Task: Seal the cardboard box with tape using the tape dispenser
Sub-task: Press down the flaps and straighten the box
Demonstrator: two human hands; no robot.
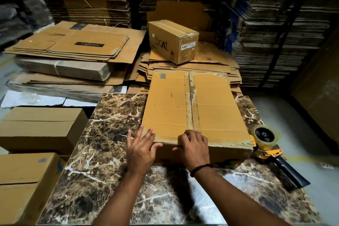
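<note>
Fingers (147,135) of the left hand (141,149) are straight and spread at the near-left corner of the cardboard box (211,101), thumb on its front face. The right hand (195,149) fingers are curled on the top seam's near end; I cannot tell if they pinch anything. The box sits on the marble table (110,124), with the tape dispenser (269,145) just beside its near-right corner.
</note>
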